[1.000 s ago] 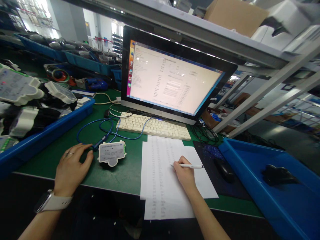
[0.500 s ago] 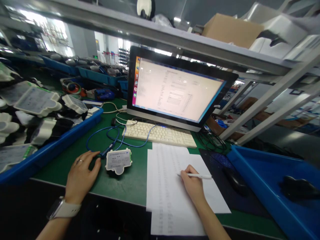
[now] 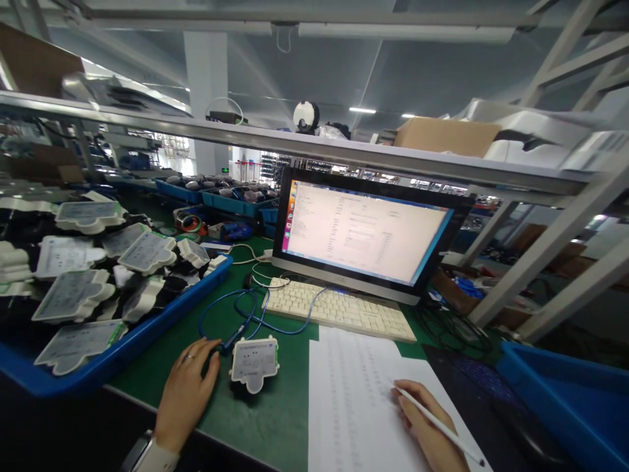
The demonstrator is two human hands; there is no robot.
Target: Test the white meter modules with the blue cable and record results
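Observation:
My right hand (image 3: 427, 419) is closed around a white pen (image 3: 442, 427), its tip end over printed sheets of paper (image 3: 339, 406) on the green table. Flat on the table at the left lies my left hand (image 3: 189, 387), fingers stretched out and a ring on one of them. Its fingertips are close to the blue cable's plug (image 3: 232, 339); whether they touch cannot be made out. Just right of that hand sits a white-cased electronic module (image 3: 254, 362) with a printed label and a green connector on its side.
A blue bin (image 3: 162, 314) heaped with similar modules stands left. Behind the papers are a white keyboard (image 3: 339, 307) and a lit monitor (image 3: 363, 229). To the right are a dark mouse (image 3: 528, 432) and another blue bin (image 3: 570, 387). A shelf (image 3: 344, 149) crosses above.
The view has tilted up and turned left, so everything sits lower and further right. The pen in my right hand now slants down towards me. My left hand stays beside the module.

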